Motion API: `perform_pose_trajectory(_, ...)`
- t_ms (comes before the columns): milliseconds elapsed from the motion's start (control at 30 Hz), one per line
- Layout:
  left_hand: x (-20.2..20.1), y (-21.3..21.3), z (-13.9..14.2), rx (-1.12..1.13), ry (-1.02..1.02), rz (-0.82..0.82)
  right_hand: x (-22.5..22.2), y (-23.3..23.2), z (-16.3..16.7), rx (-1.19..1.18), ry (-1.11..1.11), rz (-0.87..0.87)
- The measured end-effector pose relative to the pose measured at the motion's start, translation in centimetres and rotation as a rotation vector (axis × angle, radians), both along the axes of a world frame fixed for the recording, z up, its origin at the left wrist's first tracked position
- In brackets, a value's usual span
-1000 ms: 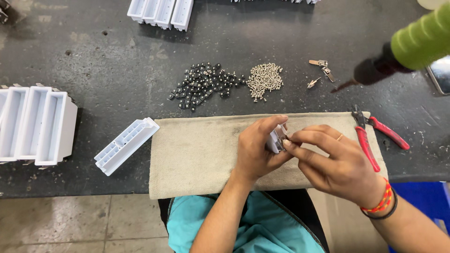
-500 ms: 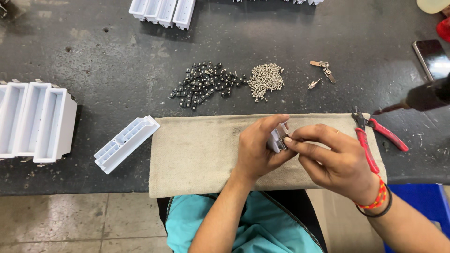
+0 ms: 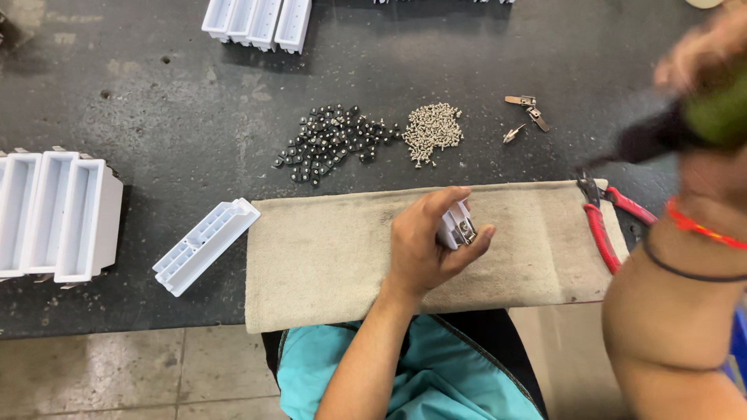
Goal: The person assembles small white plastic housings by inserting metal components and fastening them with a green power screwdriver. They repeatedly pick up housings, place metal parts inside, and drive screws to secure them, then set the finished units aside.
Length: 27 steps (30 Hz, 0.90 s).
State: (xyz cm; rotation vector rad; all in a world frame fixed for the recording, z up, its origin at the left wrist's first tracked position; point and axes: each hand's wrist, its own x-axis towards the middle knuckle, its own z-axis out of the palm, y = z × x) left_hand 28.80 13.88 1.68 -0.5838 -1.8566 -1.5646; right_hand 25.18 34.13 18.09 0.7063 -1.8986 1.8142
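Note:
My left hand (image 3: pixel 424 245) holds a small white plastic part with a metal clip (image 3: pixel 457 227) upright over a beige cloth (image 3: pixel 327 257). My right hand (image 3: pixel 696 50) is raised at the upper right, blurred, and closed around a green and black power screwdriver (image 3: pixel 704 117) whose dark tip points left. The right forearm, with a red band and a black band at the wrist, fills the right edge. The two hands are well apart.
On the dark table behind the cloth lie a pile of black pieces (image 3: pixel 331 140), a pile of silver screws (image 3: pixel 432 132) and three metal clips (image 3: pixel 525 113). Red pliers (image 3: pixel 603 222) rest on the cloth's right end. White plastic housings lie left (image 3: pixel 204 245), (image 3: pixel 58 214) and top (image 3: pixel 257 19).
My right hand has left the white part and risen to the upper right, onto the green screwdriver. The left hand still holds the part in the same place.

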Motion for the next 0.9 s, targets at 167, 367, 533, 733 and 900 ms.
perform_pose_trajectory(167, -0.1, -0.1, 0.2, -0.01, -0.009, 0.005, 0.3, -1.5, -3.2, -0.268, -0.021, 0.134)
perform_pose_trajectory(367, 0.0, -0.2, 0.0, -0.013, -0.021, -0.007, 4.7, -1.6, -7.1, -0.384, 0.037, 0.156)
perform_pose_trajectory(533, 0.0, -0.3, -0.2, -0.023, -0.029, -0.022, 5.8, -1.6, -8.1, -0.401, 0.053, 0.155)
perform_pose_trajectory(733, 0.0, -0.2, -0.3, -0.035, -0.04, -0.021, 5.4, -1.9, -7.9, -0.404, 0.059, 0.156)
perform_pose_trajectory(900, 0.0, 0.0, -0.2, -0.042, -0.029, -0.002, 5.8, -2.5, -7.6, -0.386, 0.05, 0.098)
